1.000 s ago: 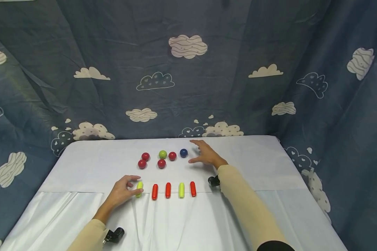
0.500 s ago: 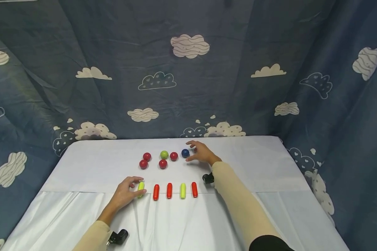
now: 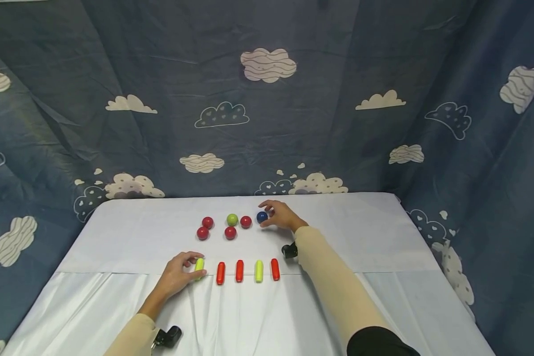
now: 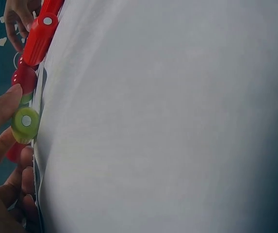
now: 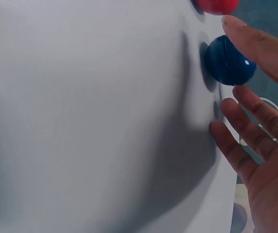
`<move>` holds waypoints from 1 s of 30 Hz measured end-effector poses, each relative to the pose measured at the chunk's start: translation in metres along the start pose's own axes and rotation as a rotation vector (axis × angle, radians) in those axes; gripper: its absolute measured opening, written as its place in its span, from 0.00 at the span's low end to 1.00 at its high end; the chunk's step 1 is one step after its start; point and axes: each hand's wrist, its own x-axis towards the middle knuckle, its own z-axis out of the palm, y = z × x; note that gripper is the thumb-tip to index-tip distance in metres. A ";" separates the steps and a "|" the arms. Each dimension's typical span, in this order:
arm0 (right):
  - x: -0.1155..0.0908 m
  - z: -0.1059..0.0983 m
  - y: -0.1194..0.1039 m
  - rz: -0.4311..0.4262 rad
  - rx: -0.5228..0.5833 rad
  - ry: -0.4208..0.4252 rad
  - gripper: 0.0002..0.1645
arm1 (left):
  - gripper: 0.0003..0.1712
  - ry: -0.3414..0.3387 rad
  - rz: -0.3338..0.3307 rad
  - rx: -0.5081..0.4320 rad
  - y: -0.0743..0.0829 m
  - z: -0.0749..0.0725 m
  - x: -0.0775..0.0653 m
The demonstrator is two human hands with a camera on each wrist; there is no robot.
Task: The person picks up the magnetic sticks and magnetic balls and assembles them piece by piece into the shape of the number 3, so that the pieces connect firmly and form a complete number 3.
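Toward the far edge of the white-clothed table [image 3: 360, 222], my right hand [image 3: 283, 217] surrounds a blue ball [image 3: 261, 217], fingers apart; closing unevenly could roll it into the neighbouring red ball [image 3: 245, 222]. Nearer the left edge, my left hand [image 3: 175, 273] flanks a lime capsule-shaped stick [image 3: 200, 264], thumb and forefinger spread, contact unclear; its long axis points at the far edge.

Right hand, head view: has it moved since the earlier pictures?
Yes, leftward: against the pale dotted cloud print on the backdrop, the right hand has shifted closer to the blue ball.
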 end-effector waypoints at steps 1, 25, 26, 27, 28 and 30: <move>0.000 0.001 -0.001 -0.001 0.001 -0.001 0.36 | 0.23 0.000 0.002 -0.002 0.000 0.000 0.000; 0.004 0.012 0.004 -0.009 -0.060 0.037 0.25 | 0.20 0.010 -0.004 0.016 0.000 0.002 -0.001; 0.004 0.012 0.004 -0.012 -0.062 0.037 0.25 | 0.20 0.012 -0.002 0.017 0.000 0.001 -0.001; 0.004 0.012 0.004 -0.015 -0.062 0.038 0.25 | 0.20 0.014 0.000 0.016 0.001 0.001 0.000; 0.004 0.012 0.004 -0.020 -0.064 0.039 0.25 | 0.20 0.016 0.003 0.019 0.001 0.001 0.000; 0.004 0.012 0.004 -0.026 -0.067 0.041 0.25 | 0.20 0.018 0.007 0.019 0.001 0.001 0.000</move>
